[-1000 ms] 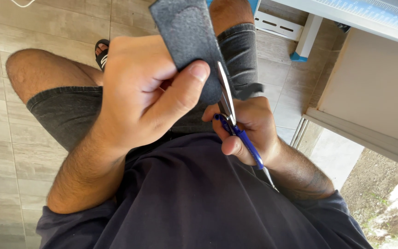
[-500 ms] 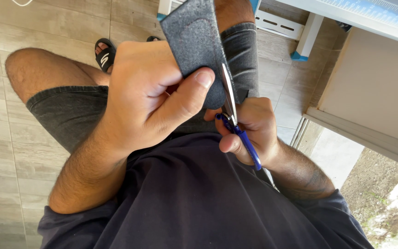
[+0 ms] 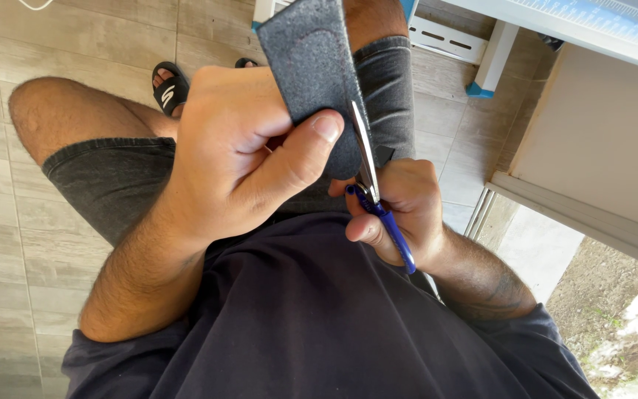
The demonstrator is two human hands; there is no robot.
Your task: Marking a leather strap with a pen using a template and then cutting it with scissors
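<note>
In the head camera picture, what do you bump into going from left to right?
Bare knee → black sandal → left hand → grey felt strip → blue-handled scissors → right hand → white table leg.

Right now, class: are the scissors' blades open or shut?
Nearly shut: the scissors show one narrow blade line against the grey felt.

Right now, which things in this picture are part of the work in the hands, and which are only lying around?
In use:
- grey felt piece, pinched by the left hand
- blue-handled scissors, held in the right hand, blades at the felt's edge

Lying about:
- black sandal on the tiled floor
- white table leg with blue foot
</note>
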